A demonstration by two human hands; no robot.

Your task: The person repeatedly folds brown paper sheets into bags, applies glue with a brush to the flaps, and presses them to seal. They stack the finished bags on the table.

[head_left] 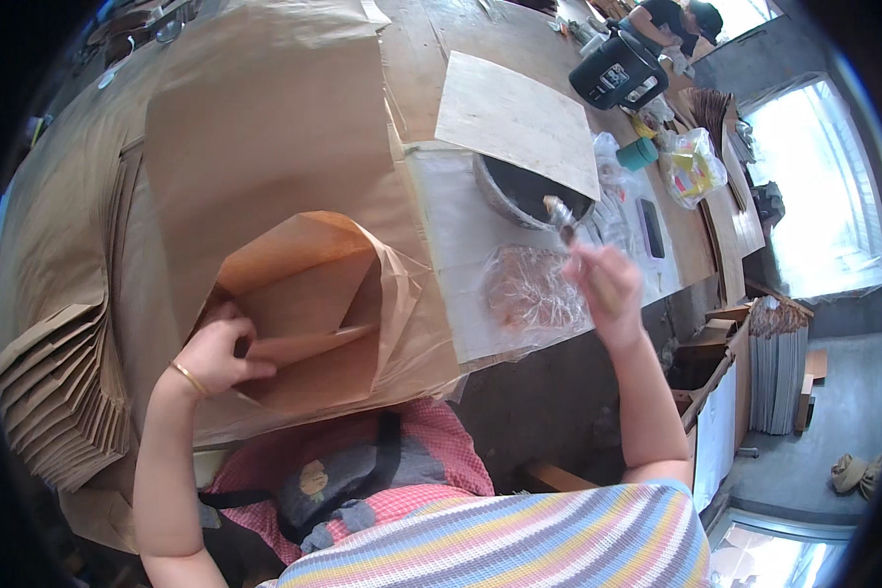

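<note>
A brown paper bag (309,284) lies on the table in front of me, its near end spread into a wide opening with folded flaps. My left hand (220,351) rests at the left side of that opening, fingers apart and reaching in against the paper. My right hand (606,279) is closed round the handle of a brush (559,214), slightly blurred. The brush head points up and away, over the near rim of a dark round basin (500,199). A pale board (519,118) covers much of the basin. Crumpled clear plastic (534,294) lies left of my right hand.
Stacked folded paper bags (69,392) fan out at the left. Toward the back right stand a black kettle (617,71), a teal cup (637,154) and a plastic bag (693,167). A phone (651,227) lies near the right edge. Another person (668,24) bends over farther back.
</note>
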